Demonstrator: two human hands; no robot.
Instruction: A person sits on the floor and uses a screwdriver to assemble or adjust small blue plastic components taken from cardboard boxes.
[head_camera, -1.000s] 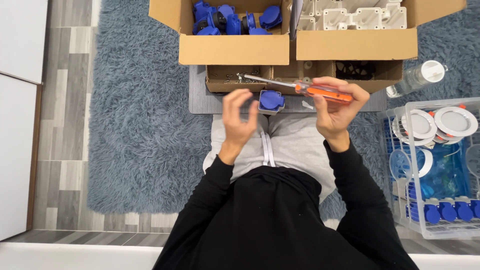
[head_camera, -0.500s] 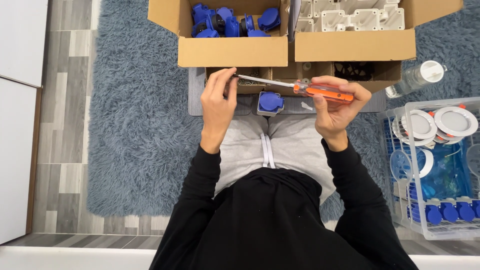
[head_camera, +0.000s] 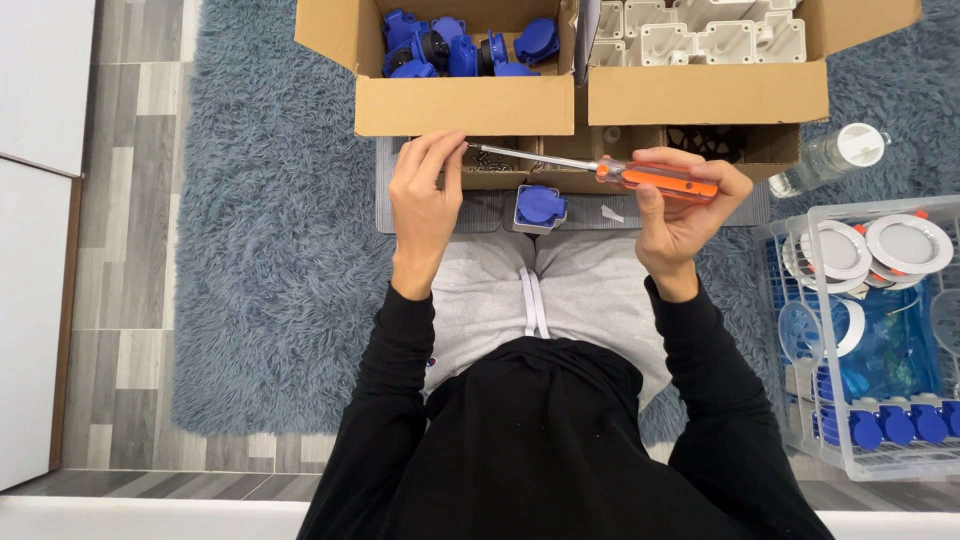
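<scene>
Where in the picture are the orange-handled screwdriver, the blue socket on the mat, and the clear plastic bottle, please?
orange-handled screwdriver (head_camera: 655, 179), head view, on the orange handle.
blue socket on the grey mat (head_camera: 541, 206), head view, on its blue lid.
clear plastic bottle (head_camera: 825, 160), head view, on its body.

Even, bright indoor light falls on my hands, with no harsh glare. Soft, faint shadows sit under my left hand (head_camera: 425, 205) and right hand (head_camera: 680, 205). The picture is sharp around them, without motion blur. Straight edges far from my hands bow slightly outward.
</scene>
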